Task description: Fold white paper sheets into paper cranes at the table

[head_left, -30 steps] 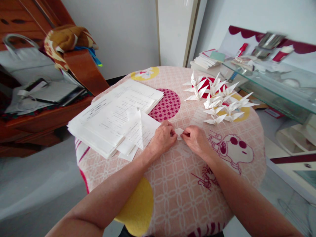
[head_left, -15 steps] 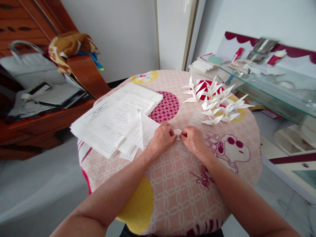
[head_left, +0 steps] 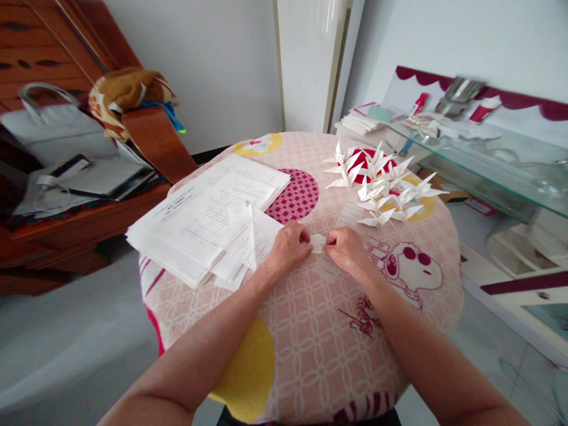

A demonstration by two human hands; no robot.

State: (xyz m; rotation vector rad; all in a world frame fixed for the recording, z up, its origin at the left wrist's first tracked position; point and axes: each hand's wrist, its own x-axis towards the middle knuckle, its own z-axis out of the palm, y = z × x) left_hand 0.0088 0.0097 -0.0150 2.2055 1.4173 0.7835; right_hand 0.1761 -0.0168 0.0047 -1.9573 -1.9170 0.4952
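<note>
Between my two hands is a small folded piece of white paper (head_left: pixel 318 240), low over the tablecloth. My left hand (head_left: pixel 289 245) pinches its left side, fingers curled. From the right, my right hand (head_left: pixel 347 247) is closed on the other side in a pinch. Much of the paper's outline is hidden behind my fingers. Just left of my left hand lie loose cut sheets (head_left: pixel 261 234), one with a raised crease. Several white paper cranes (head_left: pixel 377 189) stand grouped beyond my right hand.
A stack of printed sheets (head_left: pixel 199 207) covers the left of the round table with its patterned cloth (head_left: pixel 310 331). To the right is a glass shelf (head_left: pixel 488 157) with cups and papers. A wooden bench (head_left: pixel 151 142) with a grey bag (head_left: pixel 48 121) stands left.
My left hand has shifted slightly left, so a little more of the folded paper shows between my hands. The view has tilted slightly. The cranes and the stack lie as before.
</note>
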